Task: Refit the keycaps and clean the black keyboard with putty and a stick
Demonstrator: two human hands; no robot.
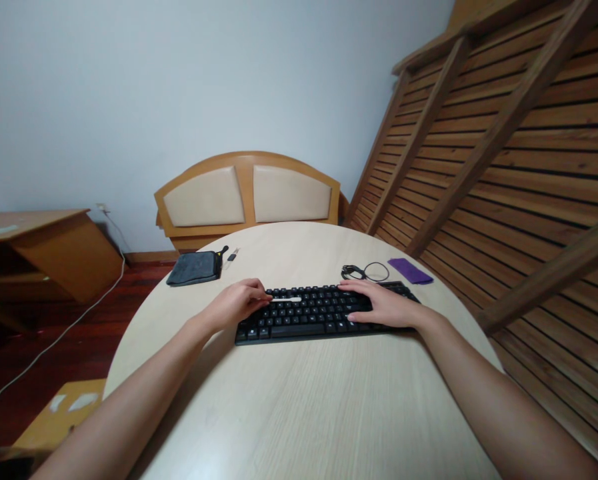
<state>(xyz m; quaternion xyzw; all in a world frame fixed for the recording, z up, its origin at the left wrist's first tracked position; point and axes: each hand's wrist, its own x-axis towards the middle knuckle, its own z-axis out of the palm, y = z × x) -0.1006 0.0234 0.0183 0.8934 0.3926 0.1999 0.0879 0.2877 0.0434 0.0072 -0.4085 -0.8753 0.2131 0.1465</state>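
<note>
A black keyboard (303, 320) lies flat on the round table, its long side facing me. My left hand (241, 300) is over the keyboard's left end, its fingers pinched round a slim white stick (286, 299). The stick points right across the keys and has a slightly thicker far end; whether it is a swab or a small brush, I cannot tell. On the right part of the keyboard rests my right hand (383, 307), with fingers spread and nothing in them. Its palm covers some of the keys there.
A dark grey pouch (193, 268) lies at the table's left, beside a small black item (232, 257). Behind the keyboard are a coiled black cable (353, 272) and a folded purple cloth (410, 271). Wooden slats (519, 180) lean close on the right.
</note>
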